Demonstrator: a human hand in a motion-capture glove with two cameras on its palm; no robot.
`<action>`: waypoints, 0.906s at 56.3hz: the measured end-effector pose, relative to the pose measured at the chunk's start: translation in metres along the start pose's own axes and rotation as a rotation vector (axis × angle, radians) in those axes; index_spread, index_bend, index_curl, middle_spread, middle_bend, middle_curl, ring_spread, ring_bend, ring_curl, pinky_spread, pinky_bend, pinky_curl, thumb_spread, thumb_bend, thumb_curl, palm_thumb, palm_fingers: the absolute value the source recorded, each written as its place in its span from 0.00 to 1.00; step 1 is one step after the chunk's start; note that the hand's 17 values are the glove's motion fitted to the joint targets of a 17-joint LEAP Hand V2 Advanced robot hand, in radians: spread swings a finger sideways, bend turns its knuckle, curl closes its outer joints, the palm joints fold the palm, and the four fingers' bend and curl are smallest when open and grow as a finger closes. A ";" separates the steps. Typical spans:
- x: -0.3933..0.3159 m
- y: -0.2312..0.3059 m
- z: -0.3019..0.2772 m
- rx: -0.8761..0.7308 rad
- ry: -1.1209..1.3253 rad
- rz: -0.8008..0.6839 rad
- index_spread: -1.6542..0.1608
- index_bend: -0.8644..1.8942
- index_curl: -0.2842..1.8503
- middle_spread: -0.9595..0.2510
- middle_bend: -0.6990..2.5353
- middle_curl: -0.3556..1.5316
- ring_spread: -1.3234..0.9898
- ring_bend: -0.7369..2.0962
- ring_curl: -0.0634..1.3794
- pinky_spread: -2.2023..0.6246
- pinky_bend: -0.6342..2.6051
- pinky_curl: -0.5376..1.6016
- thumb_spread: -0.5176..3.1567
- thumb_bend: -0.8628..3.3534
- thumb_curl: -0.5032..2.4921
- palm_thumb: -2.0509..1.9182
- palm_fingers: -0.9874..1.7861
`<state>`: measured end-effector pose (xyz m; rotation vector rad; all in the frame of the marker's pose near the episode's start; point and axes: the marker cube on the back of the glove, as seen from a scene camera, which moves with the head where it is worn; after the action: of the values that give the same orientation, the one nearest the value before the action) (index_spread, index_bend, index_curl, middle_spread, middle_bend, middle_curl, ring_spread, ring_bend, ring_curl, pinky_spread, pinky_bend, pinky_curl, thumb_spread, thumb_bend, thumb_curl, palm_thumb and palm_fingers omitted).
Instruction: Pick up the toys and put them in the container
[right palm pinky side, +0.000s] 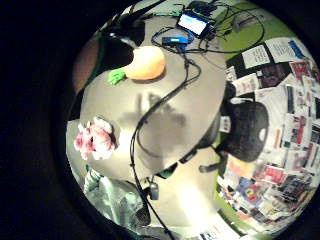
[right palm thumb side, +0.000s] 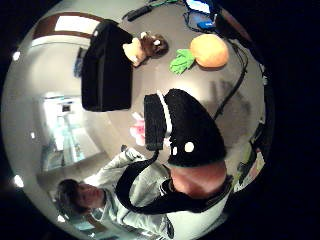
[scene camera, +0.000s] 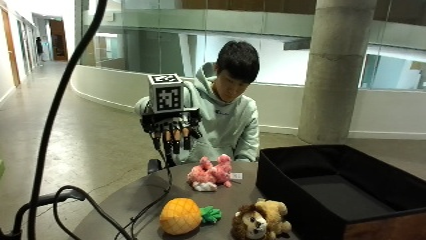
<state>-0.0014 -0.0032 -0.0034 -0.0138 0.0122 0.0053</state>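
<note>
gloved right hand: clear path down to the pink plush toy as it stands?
Probably yes. The right hand hangs above the table with fingers pointing down and holds nothing. The pink plush toy lies in the open beside it; only a black cable runs nearby, not over it.

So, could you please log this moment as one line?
right hand: raised, fingers hanging, holding nothing | pink toy, pineapple toy, lion toy: on table | black container: no toys visible inside
</note>
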 end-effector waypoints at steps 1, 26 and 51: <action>0.000 -0.001 -0.001 -0.003 0.004 0.002 0.87 0.38 0.14 0.79 0.29 0.21 0.55 0.38 0.07 0.78 0.31 0.28 0.27 0.20 0.16 0.51 0.53; 0.002 -0.103 0.041 0.048 0.060 0.021 0.77 0.34 0.18 0.78 0.26 0.28 0.54 0.35 0.14 0.78 0.41 0.39 0.49 0.20 0.21 0.51 0.26; 0.021 -0.138 0.147 0.071 -0.097 0.082 0.74 0.42 0.23 0.78 0.27 0.27 0.55 0.37 0.18 0.77 0.47 0.41 0.50 0.23 0.25 0.58 0.47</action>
<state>0.0225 -0.1394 0.1454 0.0584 -0.0843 0.0876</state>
